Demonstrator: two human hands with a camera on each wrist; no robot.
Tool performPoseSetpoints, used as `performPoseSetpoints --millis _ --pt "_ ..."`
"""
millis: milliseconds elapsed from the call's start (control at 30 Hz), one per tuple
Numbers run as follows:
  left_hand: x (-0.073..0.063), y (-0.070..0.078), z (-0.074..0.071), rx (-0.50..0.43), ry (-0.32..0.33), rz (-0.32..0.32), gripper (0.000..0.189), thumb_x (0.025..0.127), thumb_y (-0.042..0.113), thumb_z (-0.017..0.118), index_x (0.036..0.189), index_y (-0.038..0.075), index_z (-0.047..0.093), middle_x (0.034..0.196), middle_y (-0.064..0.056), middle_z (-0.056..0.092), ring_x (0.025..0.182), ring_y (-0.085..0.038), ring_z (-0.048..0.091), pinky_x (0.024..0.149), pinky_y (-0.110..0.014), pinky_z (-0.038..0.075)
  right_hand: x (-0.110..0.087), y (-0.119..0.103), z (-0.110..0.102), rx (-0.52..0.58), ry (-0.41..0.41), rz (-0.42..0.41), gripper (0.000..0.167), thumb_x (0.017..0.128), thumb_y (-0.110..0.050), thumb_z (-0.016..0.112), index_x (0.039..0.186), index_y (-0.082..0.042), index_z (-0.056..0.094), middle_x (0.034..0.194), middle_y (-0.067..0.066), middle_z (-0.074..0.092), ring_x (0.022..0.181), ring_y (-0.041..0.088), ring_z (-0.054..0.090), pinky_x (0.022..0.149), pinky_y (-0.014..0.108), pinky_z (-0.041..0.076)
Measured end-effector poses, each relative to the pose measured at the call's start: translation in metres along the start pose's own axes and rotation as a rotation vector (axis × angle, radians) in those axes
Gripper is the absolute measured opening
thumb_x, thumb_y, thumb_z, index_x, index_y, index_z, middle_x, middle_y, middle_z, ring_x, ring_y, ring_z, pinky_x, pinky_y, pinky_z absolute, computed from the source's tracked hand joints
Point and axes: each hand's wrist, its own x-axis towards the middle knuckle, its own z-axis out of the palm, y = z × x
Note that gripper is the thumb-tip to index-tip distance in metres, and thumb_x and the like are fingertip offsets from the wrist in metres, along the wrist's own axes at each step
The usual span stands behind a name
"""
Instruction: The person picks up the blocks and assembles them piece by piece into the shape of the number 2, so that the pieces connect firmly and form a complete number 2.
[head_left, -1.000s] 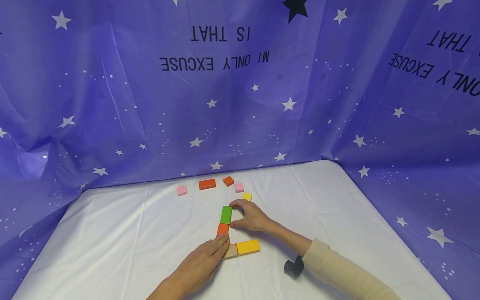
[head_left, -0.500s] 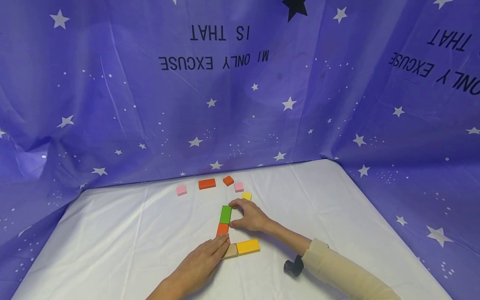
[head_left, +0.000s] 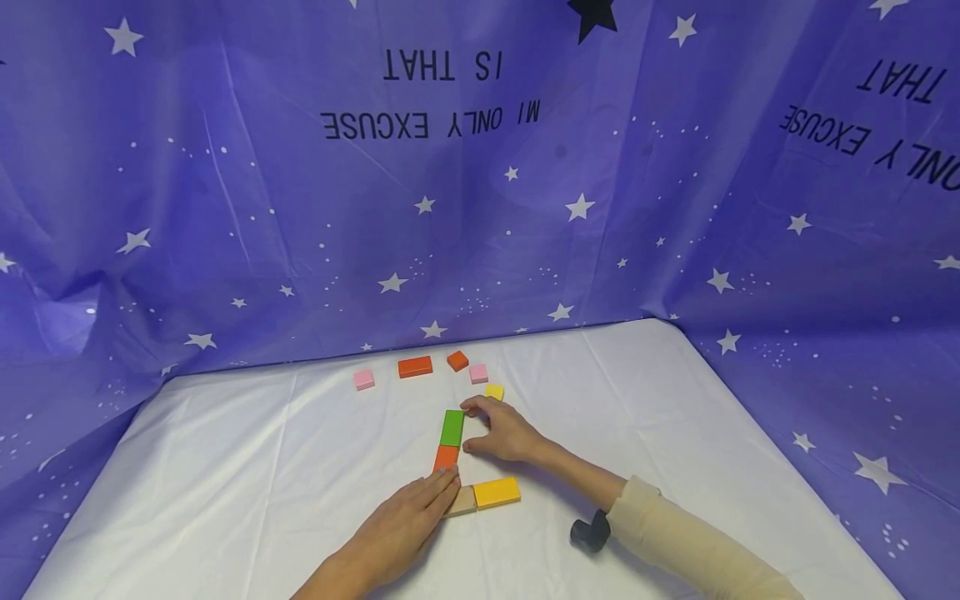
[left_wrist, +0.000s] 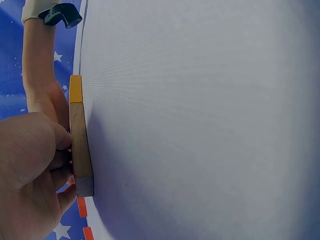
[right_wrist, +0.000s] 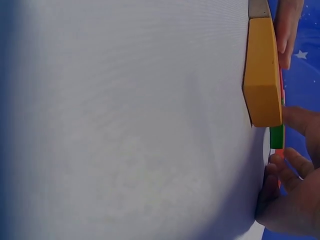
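My left hand [head_left: 411, 518] lies over the corner of a row of blocks, with outstretched fingers on the orange block [head_left: 446, 457] and the plain wooden block [head_left: 462, 502]. In the left wrist view, its thumb touches the side of the wooden block [left_wrist: 80, 145]. The green block [head_left: 452, 428] continues the line beyond the orange one, and a yellow block [head_left: 497, 492] extends right from the wooden one. Beside the green block is my right hand [head_left: 504, 432], thumb and fingers spread around its right side and holding nothing. The right wrist view shows the green block [right_wrist: 276, 137] partly behind the yellow one.
Behind the right hand, a small yellow block [head_left: 494, 391] is partly hidden. Toward the back lie two pink blocks, one left [head_left: 363, 380] and one right [head_left: 478, 374], a long red-orange block [head_left: 415, 367] and a small orange block [head_left: 457, 361]. A starry purple curtain [head_left: 337, 250] borders the white table [head_left: 210, 467].
My right thumb has drawn very slightly to the right, away from the green block. The left hand and the blocks keep their places.
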Motion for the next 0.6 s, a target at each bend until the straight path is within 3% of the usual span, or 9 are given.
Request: performPoseSetpoints --millis 233,600 --pt "0.000 0.000 0.000 -0.003 -0.001 0.001 0.047 0.095 0.009 0.065 0.139 -0.003 0.055 0.148 -0.016 0.048 0.133 -0.028 0.050 0.105 -0.042 0.046 -0.001 0.005 -0.004 0.077 0.021 0.041 0.044 0.085 -0.015 0.079 0.126 -0.007 0.064 0.117 0.005 0.066 0.091 0.017 0.055 0.081 0.031 0.049" --pt "0.001 0.001 0.000 -0.012 -0.001 -0.003 0.046 0.096 0.009 0.064 0.140 -0.003 0.054 0.148 -0.016 0.048 0.133 -0.028 0.050 0.105 -0.042 0.045 -0.003 0.014 -0.020 0.139 0.149 0.045 0.027 0.088 -0.009 0.075 0.114 -0.004 0.069 0.101 0.005 0.067 0.088 0.016 0.060 0.078 0.029 0.052"
